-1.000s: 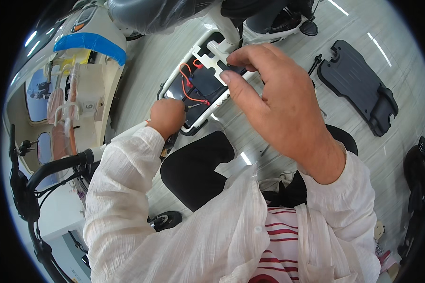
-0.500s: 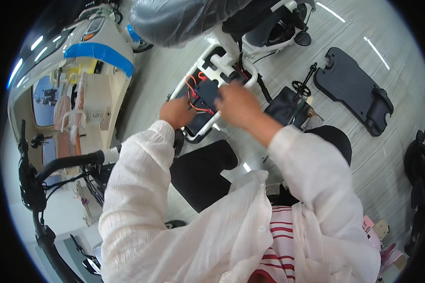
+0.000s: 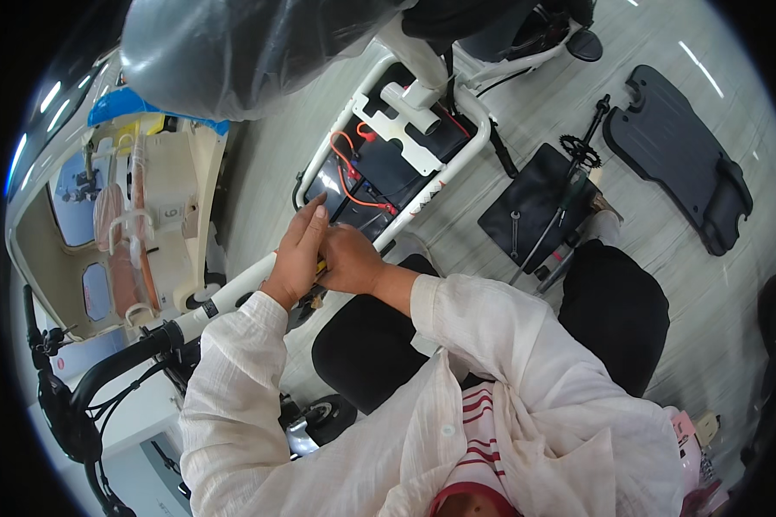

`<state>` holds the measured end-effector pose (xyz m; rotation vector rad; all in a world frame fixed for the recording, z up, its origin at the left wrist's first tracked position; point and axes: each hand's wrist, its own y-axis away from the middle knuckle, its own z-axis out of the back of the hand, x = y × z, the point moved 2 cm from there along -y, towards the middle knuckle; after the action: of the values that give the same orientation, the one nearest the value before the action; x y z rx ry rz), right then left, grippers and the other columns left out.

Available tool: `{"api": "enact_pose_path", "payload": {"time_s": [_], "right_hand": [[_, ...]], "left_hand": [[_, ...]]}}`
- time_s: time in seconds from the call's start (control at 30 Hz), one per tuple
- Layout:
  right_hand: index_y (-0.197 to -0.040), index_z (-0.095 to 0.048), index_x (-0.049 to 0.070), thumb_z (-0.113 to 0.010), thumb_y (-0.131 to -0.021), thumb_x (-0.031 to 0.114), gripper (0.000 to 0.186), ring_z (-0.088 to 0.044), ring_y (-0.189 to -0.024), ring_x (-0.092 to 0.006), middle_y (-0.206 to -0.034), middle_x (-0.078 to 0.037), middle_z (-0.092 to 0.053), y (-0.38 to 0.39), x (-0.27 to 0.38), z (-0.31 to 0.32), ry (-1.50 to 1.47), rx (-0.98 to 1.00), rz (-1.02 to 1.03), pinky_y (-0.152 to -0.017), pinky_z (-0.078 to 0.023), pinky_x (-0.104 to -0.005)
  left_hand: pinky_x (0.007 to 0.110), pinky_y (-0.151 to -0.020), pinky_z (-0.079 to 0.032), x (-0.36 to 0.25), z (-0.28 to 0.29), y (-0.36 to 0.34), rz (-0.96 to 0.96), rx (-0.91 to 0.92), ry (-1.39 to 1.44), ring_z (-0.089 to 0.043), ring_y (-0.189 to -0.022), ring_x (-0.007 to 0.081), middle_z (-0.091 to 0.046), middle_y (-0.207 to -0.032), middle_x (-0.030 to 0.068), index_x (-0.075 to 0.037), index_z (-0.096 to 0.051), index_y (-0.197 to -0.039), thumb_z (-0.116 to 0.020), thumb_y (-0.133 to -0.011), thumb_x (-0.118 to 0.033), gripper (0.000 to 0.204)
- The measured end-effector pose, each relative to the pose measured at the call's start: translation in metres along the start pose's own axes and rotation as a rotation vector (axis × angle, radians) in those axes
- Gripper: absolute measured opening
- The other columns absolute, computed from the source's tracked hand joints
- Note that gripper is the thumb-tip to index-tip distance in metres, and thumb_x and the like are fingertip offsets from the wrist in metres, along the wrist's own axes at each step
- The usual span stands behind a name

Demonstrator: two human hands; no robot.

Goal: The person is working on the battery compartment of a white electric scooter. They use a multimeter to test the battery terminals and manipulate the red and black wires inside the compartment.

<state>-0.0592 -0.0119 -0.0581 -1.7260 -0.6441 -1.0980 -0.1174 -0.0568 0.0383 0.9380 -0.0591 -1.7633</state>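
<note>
My left hand lies along the near side of a white scooter frame, its fingers stretched out and pressed against my right hand. The right hand's fingers are curled; a small yellow bit of something shows between the two hands, its kind hidden. Just beyond them, the frame surrounds black batteries joined by orange wires with red ends. A white metal bracket crosses over the batteries.
A seat wrapped in clear plastic hangs over the far left. On the floor to the right are a black mat with a wrench, a crank with chainring and a dark footboard panel. Black handlebars stand at left.
Both hands have drawn back from the batteries toward me and come together at the frame's near left corner. The view has shifted, leaving the batteries and wires uncovered.
</note>
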Motion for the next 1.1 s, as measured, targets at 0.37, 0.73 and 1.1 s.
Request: {"api": "enact_pose_path", "payload": {"time_s": [0.37, 0.73, 1.1], "right_hand": [[-0.081, -0.063, 0.008, -0.074, -0.066, 0.018, 0.021, -0.065, -0.074, -0.0348, -0.075, -0.012, -0.066, -0.028, -0.011, 0.007, -0.111, -0.1, -0.06, -0.066, -0.049, -0.0452], [-0.078, -0.064, 0.009, -0.077, -0.067, 0.024, 0.023, -0.066, -0.07, -0.0344, -0.073, -0.012, -0.067, -0.024, -0.015, 0.015, -0.094, -0.037, -0.085, -0.061, -0.052, -0.042], [-0.067, -0.065, 0.009, -0.078, -0.064, 0.029, 0.024, -0.066, -0.066, -0.0343, -0.066, -0.013, -0.066, -0.024, -0.029, 0.008, 0.015, 0.136, -0.047, -0.059, -0.052, -0.0431]], "left_hand": [[0.034, -0.096, -0.044, -0.033, 0.0, -0.025, -0.092, -0.121, -0.096, -0.06, -0.11, 0.0267, -0.064, -0.117, 0.0218, 0.005, -0.055, -0.129, -0.052, -0.097, -0.043, 0.058], [0.034, -0.096, -0.046, -0.041, -0.008, -0.02, -0.09, -0.077, -0.076, -0.061, -0.111, 0.0266, -0.065, -0.116, 0.0203, 0.006, -0.057, -0.126, -0.055, -0.095, -0.039, 0.054], [0.031, -0.096, -0.044, -0.022, -0.009, -0.017, -0.034, -0.146, 0.094, -0.06, -0.108, 0.0223, -0.064, -0.117, 0.0173, 0.007, -0.056, -0.126, -0.055, -0.097, -0.036, 0.051]]}}
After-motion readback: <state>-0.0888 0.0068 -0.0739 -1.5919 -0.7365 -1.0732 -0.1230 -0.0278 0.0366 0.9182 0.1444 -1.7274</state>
